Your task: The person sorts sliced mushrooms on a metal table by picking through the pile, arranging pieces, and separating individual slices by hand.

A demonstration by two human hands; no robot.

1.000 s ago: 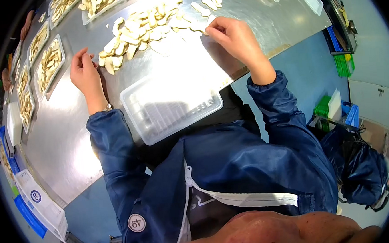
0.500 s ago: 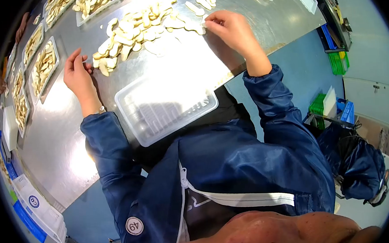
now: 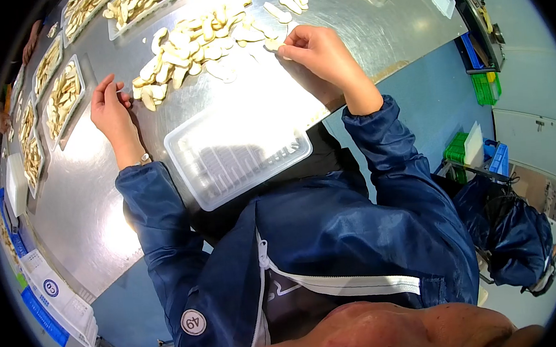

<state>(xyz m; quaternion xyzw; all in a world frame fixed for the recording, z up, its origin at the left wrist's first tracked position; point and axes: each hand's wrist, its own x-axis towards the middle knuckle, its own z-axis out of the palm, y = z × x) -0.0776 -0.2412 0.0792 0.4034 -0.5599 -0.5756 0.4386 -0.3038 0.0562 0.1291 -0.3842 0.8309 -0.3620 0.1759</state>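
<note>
Nr edge of shiny steel table point(image 3: 378, 34): clear rect. plastic tray point(image 3: 230, 167), no slices visible. L hand point(image 3: 112, 113) relaxed, nothing visibly held; R hand point(image 3: 321, 53) pinches flat cream slice point(image 3: 274, 44) beside loose, untrayed slice pile point(image 3: 187, 48). Farther L: filled translucent trays point(image 3: 82, 80).

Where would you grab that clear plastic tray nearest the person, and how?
I'd pinch the clear tray by its rim at both short ends, coming from left and right: it sits open side up, longer than wide, and its raised rim offers an edge to hold.
</note>
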